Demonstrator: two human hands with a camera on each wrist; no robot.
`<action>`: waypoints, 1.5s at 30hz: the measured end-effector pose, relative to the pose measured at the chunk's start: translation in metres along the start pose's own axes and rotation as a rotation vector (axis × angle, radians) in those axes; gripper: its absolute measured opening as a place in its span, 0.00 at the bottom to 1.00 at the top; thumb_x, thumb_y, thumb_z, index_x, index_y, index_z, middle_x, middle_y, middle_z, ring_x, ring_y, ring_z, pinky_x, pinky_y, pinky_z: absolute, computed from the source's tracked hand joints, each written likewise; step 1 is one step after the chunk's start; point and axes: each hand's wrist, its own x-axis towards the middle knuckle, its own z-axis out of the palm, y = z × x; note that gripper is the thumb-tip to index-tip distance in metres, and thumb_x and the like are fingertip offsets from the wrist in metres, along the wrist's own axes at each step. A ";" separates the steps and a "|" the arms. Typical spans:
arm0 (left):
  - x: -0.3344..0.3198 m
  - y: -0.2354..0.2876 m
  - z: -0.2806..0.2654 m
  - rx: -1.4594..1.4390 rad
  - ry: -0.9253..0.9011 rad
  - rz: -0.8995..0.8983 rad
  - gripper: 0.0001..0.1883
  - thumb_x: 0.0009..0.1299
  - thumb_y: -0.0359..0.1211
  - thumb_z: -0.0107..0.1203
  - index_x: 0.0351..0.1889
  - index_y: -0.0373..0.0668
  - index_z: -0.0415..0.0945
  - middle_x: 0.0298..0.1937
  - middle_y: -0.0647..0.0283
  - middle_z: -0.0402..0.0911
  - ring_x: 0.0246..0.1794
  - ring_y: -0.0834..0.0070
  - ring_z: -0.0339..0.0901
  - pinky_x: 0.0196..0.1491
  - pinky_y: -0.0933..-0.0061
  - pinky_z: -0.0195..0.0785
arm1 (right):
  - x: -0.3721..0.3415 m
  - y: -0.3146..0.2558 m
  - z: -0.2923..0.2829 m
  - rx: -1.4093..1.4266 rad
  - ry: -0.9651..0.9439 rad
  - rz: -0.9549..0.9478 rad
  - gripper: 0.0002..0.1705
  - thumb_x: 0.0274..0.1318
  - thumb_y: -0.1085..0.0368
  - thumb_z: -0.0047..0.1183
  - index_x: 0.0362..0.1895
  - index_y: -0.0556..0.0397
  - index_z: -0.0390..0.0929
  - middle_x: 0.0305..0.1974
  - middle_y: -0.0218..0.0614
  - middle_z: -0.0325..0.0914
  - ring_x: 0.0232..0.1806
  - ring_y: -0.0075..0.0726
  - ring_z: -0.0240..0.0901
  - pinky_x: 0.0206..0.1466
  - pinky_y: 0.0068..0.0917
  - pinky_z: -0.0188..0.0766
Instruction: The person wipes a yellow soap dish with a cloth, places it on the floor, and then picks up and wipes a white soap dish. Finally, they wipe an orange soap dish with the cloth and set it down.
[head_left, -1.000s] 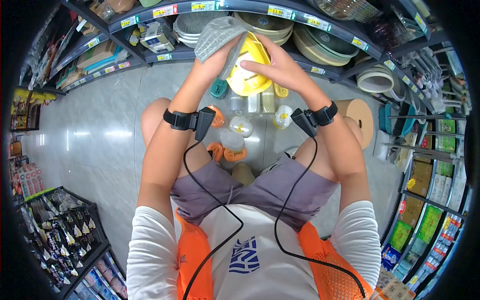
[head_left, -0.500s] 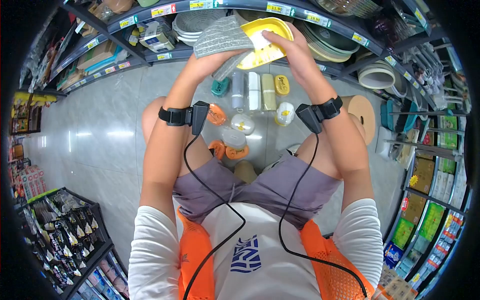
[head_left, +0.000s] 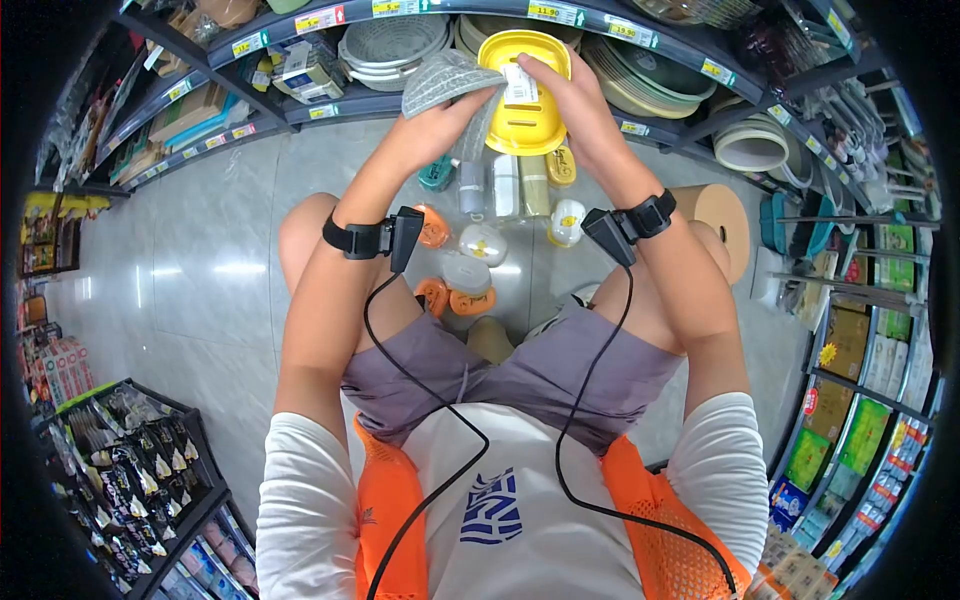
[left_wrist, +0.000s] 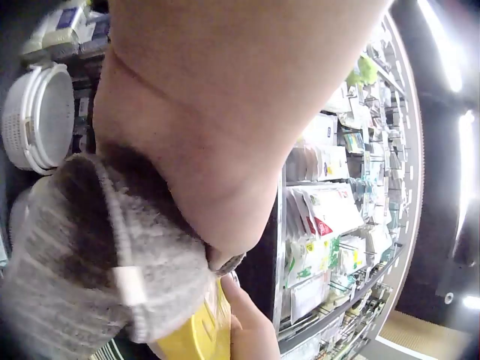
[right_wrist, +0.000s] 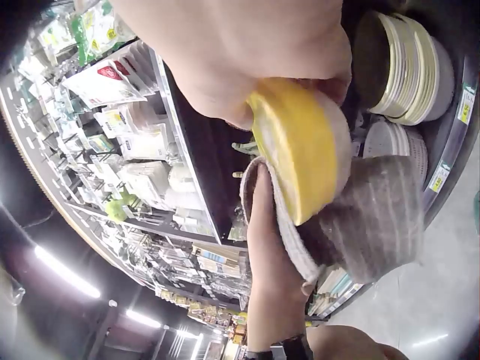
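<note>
In the head view, the right hand [head_left: 578, 95] grips a yellow plastic dish [head_left: 525, 125] by its right edge, thumb across its face beside a white label. A grey patterned cloth [head_left: 448, 82] drapes over the fingers of the left hand [head_left: 445, 128] and hangs down against the dish's left side. The left wrist view shows the cloth [left_wrist: 150, 255] hiding most of the left fingers, close to the yellow dish [left_wrist: 202, 330]. From the right wrist, the dish [right_wrist: 296, 146] appears edge-on, the cloth [right_wrist: 367, 217] below and beside it.
On the floor lie wrapped soap boxes, orange [head_left: 472, 301], white [head_left: 483, 244] and green, beside rolled packs [head_left: 506, 186]. Shelves with stacked basins [head_left: 640, 85] stand close ahead. A brown cylinder [head_left: 712, 225] is by the right knee, a rack of packets [head_left: 130, 470] at lower left.
The yellow dish has turned from a slant to nearly upright, its slotted face now toward the head camera. Both hands have shifted slightly, the right one leftward.
</note>
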 end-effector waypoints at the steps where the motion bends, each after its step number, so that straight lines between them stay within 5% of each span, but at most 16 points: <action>1: -0.001 0.006 0.000 -0.020 -0.010 -0.011 0.19 0.78 0.39 0.56 0.59 0.35 0.80 0.55 0.57 0.85 0.56 0.69 0.80 0.61 0.69 0.70 | 0.000 0.000 0.000 0.011 -0.020 0.007 0.21 0.68 0.59 0.60 0.59 0.56 0.74 0.52 0.34 0.82 0.52 0.25 0.79 0.58 0.26 0.74; 8: 0.009 -0.007 0.002 -0.173 0.154 -0.081 0.18 0.76 0.39 0.59 0.55 0.35 0.81 0.51 0.60 0.86 0.51 0.73 0.80 0.56 0.69 0.72 | 0.003 0.017 0.003 -0.257 -0.126 -0.065 0.31 0.70 0.58 0.60 0.69 0.58 0.67 0.58 0.38 0.80 0.57 0.27 0.76 0.61 0.28 0.74; 12: 0.019 -0.006 0.002 -0.445 0.163 -0.369 0.22 0.77 0.43 0.59 0.60 0.35 0.78 0.55 0.61 0.83 0.53 0.74 0.79 0.59 0.72 0.70 | 0.000 0.023 0.006 -0.235 -0.209 -0.102 0.42 0.62 0.64 0.67 0.72 0.59 0.56 0.60 0.42 0.72 0.60 0.34 0.71 0.64 0.31 0.72; 17: 0.019 -0.023 0.018 -0.614 0.292 -0.344 0.23 0.78 0.43 0.58 0.62 0.35 0.75 0.56 0.61 0.82 0.55 0.74 0.78 0.60 0.72 0.69 | -0.008 -0.010 0.008 -0.027 -0.070 0.100 0.42 0.59 0.66 0.66 0.72 0.60 0.57 0.60 0.44 0.74 0.61 0.37 0.74 0.63 0.31 0.73; 19: 0.017 -0.017 0.024 -0.488 0.233 -0.204 0.23 0.79 0.42 0.58 0.63 0.35 0.75 0.57 0.60 0.82 0.56 0.74 0.77 0.61 0.72 0.69 | -0.005 -0.012 0.001 0.057 0.012 0.153 0.41 0.61 0.67 0.65 0.72 0.60 0.57 0.59 0.44 0.76 0.60 0.37 0.77 0.62 0.29 0.74; 23: 0.005 0.011 0.023 -0.499 -0.091 -0.270 0.23 0.79 0.39 0.58 0.65 0.35 0.73 0.60 0.60 0.80 0.59 0.74 0.76 0.63 0.71 0.68 | -0.001 -0.006 0.003 0.059 0.158 -0.084 0.36 0.64 0.66 0.64 0.71 0.58 0.61 0.58 0.42 0.78 0.58 0.33 0.77 0.60 0.29 0.74; 24: 0.004 0.011 0.027 -0.424 -0.055 -0.132 0.23 0.78 0.39 0.60 0.66 0.35 0.73 0.60 0.61 0.80 0.58 0.73 0.76 0.63 0.71 0.69 | -0.002 -0.007 0.006 -0.004 0.143 -0.102 0.34 0.65 0.65 0.63 0.70 0.58 0.62 0.58 0.41 0.78 0.59 0.32 0.77 0.60 0.29 0.73; 26: -0.001 0.011 0.031 -0.453 0.060 -0.134 0.24 0.76 0.38 0.62 0.66 0.37 0.73 0.59 0.62 0.81 0.57 0.74 0.78 0.61 0.72 0.70 | -0.006 -0.009 0.011 -0.130 0.113 -0.135 0.31 0.67 0.65 0.62 0.68 0.58 0.65 0.58 0.39 0.78 0.59 0.31 0.76 0.62 0.29 0.72; 34: 0.004 0.028 0.000 -0.992 0.303 -0.350 0.29 0.74 0.47 0.64 0.64 0.37 0.76 0.59 0.61 0.82 0.56 0.73 0.80 0.58 0.72 0.72 | -0.020 -0.026 0.049 -0.463 -0.120 -0.348 0.41 0.68 0.58 0.62 0.76 0.58 0.57 0.69 0.44 0.67 0.72 0.36 0.63 0.74 0.32 0.59; 39: 0.007 0.029 -0.023 -1.141 0.413 -0.334 0.35 0.74 0.57 0.61 0.65 0.37 0.75 0.60 0.62 0.81 0.59 0.74 0.78 0.63 0.70 0.68 | -0.021 -0.051 0.076 -0.480 -0.119 -0.343 0.45 0.67 0.64 0.62 0.79 0.60 0.50 0.73 0.46 0.62 0.74 0.38 0.61 0.76 0.33 0.58; 45: 0.011 0.008 -0.058 -1.541 0.443 -0.217 0.30 0.75 0.54 0.61 0.63 0.40 0.76 0.61 0.63 0.82 0.60 0.70 0.78 0.65 0.66 0.68 | -0.012 -0.104 0.093 -0.534 -0.062 -0.523 0.43 0.67 0.72 0.57 0.80 0.63 0.49 0.76 0.49 0.58 0.77 0.40 0.57 0.79 0.34 0.53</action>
